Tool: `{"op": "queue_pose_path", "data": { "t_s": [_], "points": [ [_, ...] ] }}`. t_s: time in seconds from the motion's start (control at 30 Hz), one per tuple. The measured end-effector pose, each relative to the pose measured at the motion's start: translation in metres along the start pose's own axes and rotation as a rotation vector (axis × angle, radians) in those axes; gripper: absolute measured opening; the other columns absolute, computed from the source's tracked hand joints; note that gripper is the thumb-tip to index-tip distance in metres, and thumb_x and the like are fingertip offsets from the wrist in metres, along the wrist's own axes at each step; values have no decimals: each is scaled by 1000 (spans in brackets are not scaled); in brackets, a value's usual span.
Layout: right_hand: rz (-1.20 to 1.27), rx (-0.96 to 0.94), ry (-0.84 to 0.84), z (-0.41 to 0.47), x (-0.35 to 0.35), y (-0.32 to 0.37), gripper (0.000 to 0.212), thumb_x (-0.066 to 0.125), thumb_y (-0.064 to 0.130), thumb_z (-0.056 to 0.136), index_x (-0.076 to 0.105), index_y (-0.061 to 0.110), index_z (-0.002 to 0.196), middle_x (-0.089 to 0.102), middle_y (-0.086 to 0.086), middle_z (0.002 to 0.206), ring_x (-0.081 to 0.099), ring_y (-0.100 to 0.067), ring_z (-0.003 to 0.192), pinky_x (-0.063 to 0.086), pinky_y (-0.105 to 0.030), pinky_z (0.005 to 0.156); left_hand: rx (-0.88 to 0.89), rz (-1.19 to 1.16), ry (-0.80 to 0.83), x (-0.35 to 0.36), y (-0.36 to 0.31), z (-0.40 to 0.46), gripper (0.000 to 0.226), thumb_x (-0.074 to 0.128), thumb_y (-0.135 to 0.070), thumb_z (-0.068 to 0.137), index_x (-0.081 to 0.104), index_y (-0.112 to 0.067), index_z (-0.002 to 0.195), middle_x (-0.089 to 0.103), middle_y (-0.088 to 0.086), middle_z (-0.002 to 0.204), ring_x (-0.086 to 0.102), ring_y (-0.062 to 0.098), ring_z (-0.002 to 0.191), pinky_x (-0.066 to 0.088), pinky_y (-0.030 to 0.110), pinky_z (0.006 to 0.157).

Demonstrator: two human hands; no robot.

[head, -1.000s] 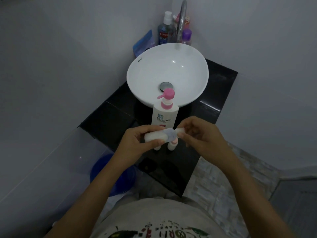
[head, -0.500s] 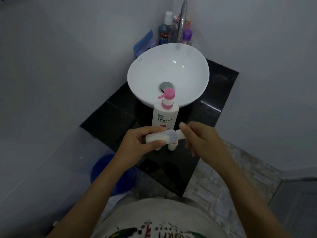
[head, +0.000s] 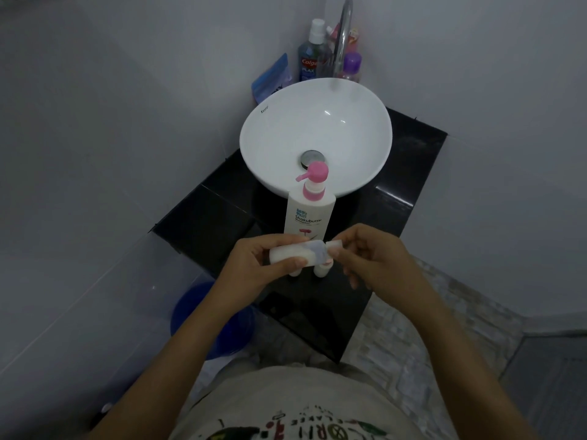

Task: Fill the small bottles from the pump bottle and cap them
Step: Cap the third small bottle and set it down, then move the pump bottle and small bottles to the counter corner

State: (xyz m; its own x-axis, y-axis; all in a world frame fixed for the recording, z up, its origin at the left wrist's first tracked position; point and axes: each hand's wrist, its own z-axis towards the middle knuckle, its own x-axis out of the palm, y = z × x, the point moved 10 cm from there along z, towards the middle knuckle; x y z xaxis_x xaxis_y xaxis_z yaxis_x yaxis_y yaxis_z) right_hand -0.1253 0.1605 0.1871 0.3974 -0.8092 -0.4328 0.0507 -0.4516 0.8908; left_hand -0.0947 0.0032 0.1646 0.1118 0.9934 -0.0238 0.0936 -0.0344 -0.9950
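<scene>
The left hand (head: 254, 265) holds a small bottle (head: 298, 253) on its side above the front of the black desk (head: 203, 211), fingers clamped around the body. The right hand (head: 374, 258) pinches the bottle's cap (head: 334, 246) at the neck end, fingers closed on it; whether the cap is seated, partly threaded or just coming away cannot be told.

Risks, as judged from this position:
- The bottle lies horizontal. If the cap is off or loose and liquid is inside, contents may run out at the neck onto the desk or the floor below.
- The grip on the cap is a fingertip pinch; a slip could drop it off the desk edge.
- Two further small bottles (head: 322, 269) stand directly under the hands, just in front of the pump bottle (head: 309, 217). A lowered hand could knock them over.

Containers:
- The held bottle appears whitish through most of its body, with a bluish, clearer zone near the neck; fill level is not certain.
- The two standing bottles are largely hidden; contents cannot be told.
- The pump bottle is opaque white with a pink pump, upright, against the basin (head: 254, 147). The basin is empty.
</scene>
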Motion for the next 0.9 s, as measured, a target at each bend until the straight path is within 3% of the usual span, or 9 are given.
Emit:
{"op": "queue_pose_path", "data": {
  "t_s": [0.1, 0.23, 0.33, 0.47, 0.63, 0.7, 0.77, 0.83, 0.9],
  "points": [
    [-8, 29, -51, 2, -3, -2, 13, 61, 37, 85, 62, 25, 81, 65, 6, 59, 56, -4, 43, 41, -10, 42, -23, 2, 17, 5, 3, -2, 35, 68, -23, 71, 67, -22, 106, 68, -5, 112, 63, 7, 106, 53, 17, 82],
    [142, -1, -2, 1, -3, 4, 9, 64, 19, 86, 65, 16, 94, 66, -5, 66, 56, -3, 45, 39, -9, 41, -23, -20, -42, -4, 3, -1, 38, 68, -16, 74, 66, -12, 112, 68, -2, 110, 65, 6, 101, 53, 16, 79],
    [208, 52, -55, 1, 2, -3, 9, 60, 16, 89, 65, 9, 92, 60, 5, 50, 49, -1, 36, 36, -8, 37, 4, 21, -52, -6, 1, -1, 38, 69, -2, 77, 65, -8, 114, 68, 1, 109, 65, 4, 99, 52, 15, 80],
    [250, 106, -103, 5, 8, -12, 11, 60, 17, 89, 64, 7, 89, 58, 4, 48, 45, 0, 32, 34, -9, 35, 25, 93, -88, -9, 3, -4, 38, 73, -5, 75, 67, -5, 113, 68, 8, 111, 64, 11, 103, 54, 21, 84],
    [136, 88, -154, 9, 18, -22, 21, 67, 20, 85, 64, 14, 104, 67, -4, 76, 59, -3, 54, 43, -9, 45, 27, 295, -97, -17, 22, 0, 42, 78, -15, 74, 64, -21, 113, 66, -7, 110, 61, 3, 100, 51, 13, 83],
    [104, 104, -172, 10, 17, -29, 29, 68, 26, 83, 60, 20, 111, 67, -6, 80, 63, -12, 64, 51, -14, 53, 15, 421, -116, -22, 38, 7, 47, 76, -14, 77, 60, -20, 121, 60, -8, 109, 58, -6, 96, 47, 6, 80],
    [50, 124, -207, 12, 10, -35, 20, 66, 31, 84, 63, 26, 102, 68, -2, 79, 64, -12, 66, 53, -18, 60, -18, 494, -170, -29, 57, 15, 48, 75, -12, 78, 59, -14, 122, 56, -12, 105, 53, -15, 88, 41, -2, 75],
    [7, 132, -226, 11, 4, -41, 8, 65, 33, 84, 65, 28, 90, 68, 4, 76, 61, -2, 61, 50, -16, 59, -82, 530, -212, -36, 80, 21, 49, 75, -11, 77, 59, -12, 123, 59, -9, 110, 52, -11, 91, 39, 1, 79],
    [-4, 153, -227, 9, 2, -49, 8, 67, 33, 84, 67, 26, 88, 69, 6, 75, 59, 2, 58, 48, -16, 58, -144, 553, -199, -37, 103, 26, 49, 74, -9, 78, 58, -13, 124, 63, 1, 120, 56, 6, 106, 40, 16, 92]
  ]
}}
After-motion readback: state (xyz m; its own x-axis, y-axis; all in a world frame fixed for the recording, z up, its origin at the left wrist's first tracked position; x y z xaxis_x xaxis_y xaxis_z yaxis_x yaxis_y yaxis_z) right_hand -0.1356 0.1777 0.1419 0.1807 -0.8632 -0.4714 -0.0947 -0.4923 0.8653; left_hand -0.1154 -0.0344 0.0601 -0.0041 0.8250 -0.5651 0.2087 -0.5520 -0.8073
